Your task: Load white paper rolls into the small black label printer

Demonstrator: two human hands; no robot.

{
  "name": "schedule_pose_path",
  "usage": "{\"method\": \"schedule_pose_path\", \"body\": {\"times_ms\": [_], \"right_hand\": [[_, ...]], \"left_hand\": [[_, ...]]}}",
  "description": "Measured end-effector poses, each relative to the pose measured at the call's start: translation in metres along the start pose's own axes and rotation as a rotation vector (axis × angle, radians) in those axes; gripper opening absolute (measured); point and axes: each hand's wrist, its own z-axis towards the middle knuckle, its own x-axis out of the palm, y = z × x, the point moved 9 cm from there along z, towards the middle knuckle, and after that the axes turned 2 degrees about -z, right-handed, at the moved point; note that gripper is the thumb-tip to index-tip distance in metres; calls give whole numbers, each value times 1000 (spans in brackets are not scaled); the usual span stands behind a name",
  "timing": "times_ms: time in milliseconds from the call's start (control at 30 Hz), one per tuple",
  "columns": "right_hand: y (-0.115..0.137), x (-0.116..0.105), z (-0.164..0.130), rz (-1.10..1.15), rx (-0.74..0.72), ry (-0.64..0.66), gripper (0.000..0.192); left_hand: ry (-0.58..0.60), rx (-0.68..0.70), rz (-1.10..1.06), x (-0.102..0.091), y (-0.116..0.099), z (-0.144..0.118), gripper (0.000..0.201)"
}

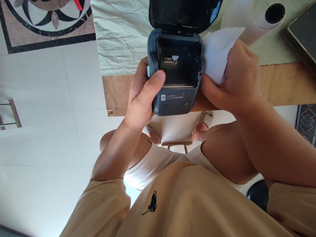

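Here, the printer (179,74) sits in the left hand (142,95).

One camera, worn on the person's head, looks forward and steeply down. The tan short-sleeved shirt (197,200) fills the lower edge, close to the lens; a boxy dark blue-grey plastic device (172,102) shows at near range, upper centre, with glossy pale floor tiles (44,141) farther below.

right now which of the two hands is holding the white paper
The right hand: it holds the white paper beside the dark printer. The left hand instead grips the printer's other side and holds no paper.
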Motion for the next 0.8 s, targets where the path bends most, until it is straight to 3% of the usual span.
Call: {"method": "schedule_pose_path", "body": {"times_ms": [367,500,800], "right_hand": [[-2,1,-1,11,10,14,22],[-2,1,0,18,26,20,24],[-8,6,0,78,117,77,29]], "left_hand": [[-19,13,-25,0,0,1,18],[24,26,-34,1,0,1,24],[23,7,2,-1,1,2,22]]}}
